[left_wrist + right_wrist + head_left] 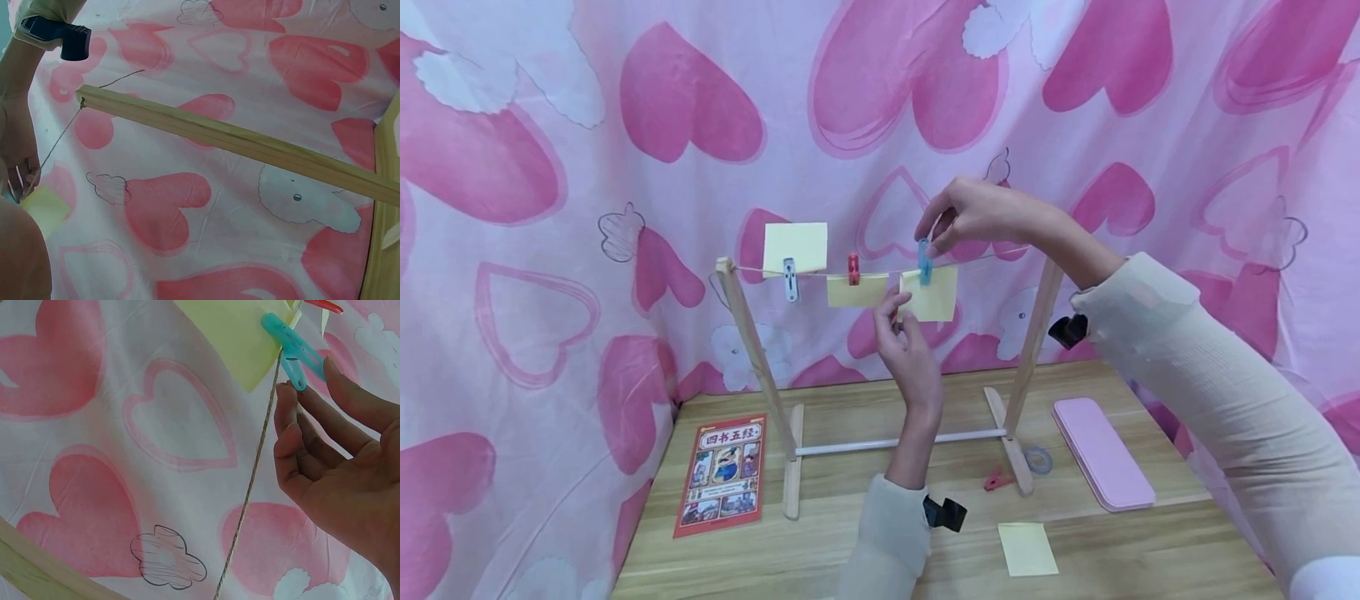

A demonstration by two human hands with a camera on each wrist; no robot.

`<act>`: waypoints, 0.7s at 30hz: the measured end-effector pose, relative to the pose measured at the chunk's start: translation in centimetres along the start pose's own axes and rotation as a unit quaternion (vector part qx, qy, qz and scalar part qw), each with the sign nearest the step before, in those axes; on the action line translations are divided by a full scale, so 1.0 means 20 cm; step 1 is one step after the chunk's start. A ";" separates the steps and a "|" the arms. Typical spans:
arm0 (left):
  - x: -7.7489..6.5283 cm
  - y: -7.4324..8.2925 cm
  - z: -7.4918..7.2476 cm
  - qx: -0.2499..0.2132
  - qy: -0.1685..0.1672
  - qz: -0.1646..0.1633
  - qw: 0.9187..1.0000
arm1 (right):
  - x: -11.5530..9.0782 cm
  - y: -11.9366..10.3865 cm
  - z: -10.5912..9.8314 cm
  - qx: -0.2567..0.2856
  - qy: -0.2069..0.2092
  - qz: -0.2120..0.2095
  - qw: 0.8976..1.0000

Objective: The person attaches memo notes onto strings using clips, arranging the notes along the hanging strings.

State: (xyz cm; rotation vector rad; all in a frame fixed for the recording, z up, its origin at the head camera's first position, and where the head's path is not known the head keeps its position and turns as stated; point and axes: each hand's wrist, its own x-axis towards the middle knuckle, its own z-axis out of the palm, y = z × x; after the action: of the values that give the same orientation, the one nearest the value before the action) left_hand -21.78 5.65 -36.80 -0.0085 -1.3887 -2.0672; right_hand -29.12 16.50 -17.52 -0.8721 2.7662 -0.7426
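Note:
My right hand [973, 212] pinches a blue clothespin [924, 262] between thumb and fingers. The clothespin sits over a string [257, 462] and the top edge of a pale yellow sticky note [938, 302]. In the right wrist view, its jaws overlap the note and the thumb presses one handle. Below the string, my left hand [912, 358] holds the note's left edge between thumb and fingers. Left of it, a red clothespin [853, 269] fastens a second note [850, 293], which hangs down. A white clothespin [791, 281] carries a third note [795, 246], standing above the string.
Two wooden posts [1033, 342] joined by a white rod [865, 447] hold the string. On the table lie a red booklet [722, 475], a pink case [1103, 454], a tape roll [1037, 459], a red clothespin [997, 479] and a loose yellow note [1027, 550]. A heart-patterned curtain [692, 92] hangs behind.

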 end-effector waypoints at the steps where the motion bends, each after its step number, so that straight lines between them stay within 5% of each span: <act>1: 0.00 -0.01 0.00 0.003 0.003 -0.004 1.000 | 0.00 0.00 0.00 -0.001 -0.001 0.001 1.000; 14: -0.01 -0.05 -0.03 -0.030 0.007 -0.031 0.999 | -0.08 0.05 -0.02 0.011 0.008 -0.029 0.999; 21: 0.00 -0.08 -0.04 -0.039 0.003 -0.030 0.999 | -0.28 0.10 0.04 -0.046 0.140 -0.087 0.985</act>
State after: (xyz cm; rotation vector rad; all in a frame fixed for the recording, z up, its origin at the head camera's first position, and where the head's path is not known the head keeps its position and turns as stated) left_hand -22.21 5.42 -38.42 0.0068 -1.3185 -2.1679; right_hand -25.33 20.72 -19.25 -1.1182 3.0200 -0.8283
